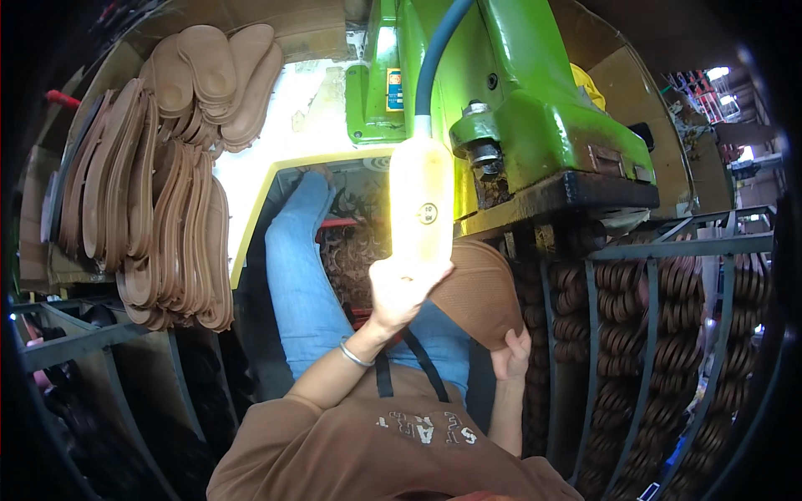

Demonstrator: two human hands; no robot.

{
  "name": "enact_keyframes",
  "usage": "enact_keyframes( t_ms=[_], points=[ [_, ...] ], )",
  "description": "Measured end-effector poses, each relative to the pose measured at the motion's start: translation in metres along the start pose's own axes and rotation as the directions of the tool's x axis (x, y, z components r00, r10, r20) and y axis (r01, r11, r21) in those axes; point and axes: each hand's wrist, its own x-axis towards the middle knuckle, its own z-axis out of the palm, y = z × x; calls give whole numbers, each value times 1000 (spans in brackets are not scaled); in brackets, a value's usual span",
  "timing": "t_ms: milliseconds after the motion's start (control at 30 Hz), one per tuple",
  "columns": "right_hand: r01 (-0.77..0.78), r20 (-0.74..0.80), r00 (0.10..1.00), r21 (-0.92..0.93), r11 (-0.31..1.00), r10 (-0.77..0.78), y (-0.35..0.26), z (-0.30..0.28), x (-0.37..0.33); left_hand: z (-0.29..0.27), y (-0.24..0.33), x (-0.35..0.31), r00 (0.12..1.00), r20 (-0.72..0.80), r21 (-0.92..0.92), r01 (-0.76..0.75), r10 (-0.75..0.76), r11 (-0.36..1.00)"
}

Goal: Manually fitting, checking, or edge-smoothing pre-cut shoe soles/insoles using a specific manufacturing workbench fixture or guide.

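Observation:
A brown shoe sole (479,294), wide and textured, is tilted at the front of the green machine. At its lower right edge my right hand (511,355) pinches it between thumb and fingers. My left hand (397,294) is closed at the sole's left edge, its thumb stretched toward the sole; the fingers are partly washed out by glare. A glowing, elongated lamp (422,204) on a blue-grey cable overlaps the top of that hand in view. Just beyond the sole stands the green machine (543,108), with a dark metal head part (484,154).
Stacks of brown soles (175,225) lie on the white tabletop (305,104) at left. A yellow-edged opening (251,219) shows my legs below. Metal racks (685,247) filled with soles stand at right, another rack (79,344) at left. Cardboard (639,100) surrounds the machine.

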Motion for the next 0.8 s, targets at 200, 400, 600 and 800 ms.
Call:
enact_keyframes(
  t_ms=[200, 400, 600, 800],
  points=[
    [-65, -4, 998, 0, 998, 65, 19, -5, -13, 8, 7, 11, 988, 94, 169, -133, 119, 977],
    [187, -56, 976, -285, 940, -211, -38, 40, 13, -23, 1, 1, 997, 23, 171, -78, 75, 982],
    [187, 134, 980, -380, 906, -146, -79, 66, 63, -50, 34, 2, 999, 42, 140, -27, 22, 990],
    [272, 222, 955, -401, 875, -195, -58, 109, 94, -95, 29, -2, 999, -34, -30, 37, -38, 999]
  ],
)
